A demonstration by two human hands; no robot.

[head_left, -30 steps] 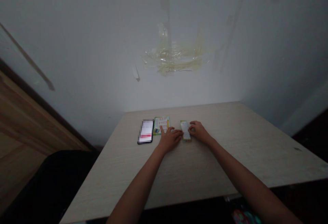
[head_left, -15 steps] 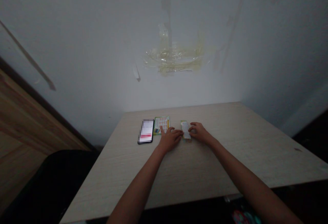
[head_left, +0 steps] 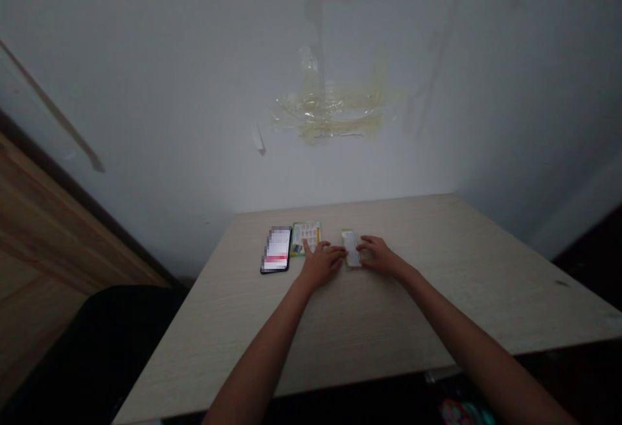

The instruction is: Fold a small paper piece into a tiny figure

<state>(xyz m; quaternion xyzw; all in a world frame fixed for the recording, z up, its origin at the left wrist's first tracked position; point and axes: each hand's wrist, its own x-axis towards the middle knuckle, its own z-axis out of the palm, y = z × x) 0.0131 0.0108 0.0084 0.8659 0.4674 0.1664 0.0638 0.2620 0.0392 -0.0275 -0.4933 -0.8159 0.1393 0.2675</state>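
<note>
A small whitish packet (head_left: 351, 247) with a yellow-green edge lies on the pale wooden table (head_left: 437, 295). My left hand (head_left: 321, 262) rests on the table left of it, fingertips touching its left edge, fingers loosely curled. My right hand (head_left: 378, 255) touches the packet's right side with bent fingers. A colourful printed card (head_left: 306, 237) lies just beyond my left hand. A phone (head_left: 276, 249) with a lit screen lies left of the card.
The table stands against a white wall with old yellowed tape marks (head_left: 330, 111). A dark chair or seat (head_left: 92, 347) sits at the table's left. A wooden panel (head_left: 43, 230) runs along the left side.
The packet has settled flat on the table between my fingertips. Both hands have barely shifted.
</note>
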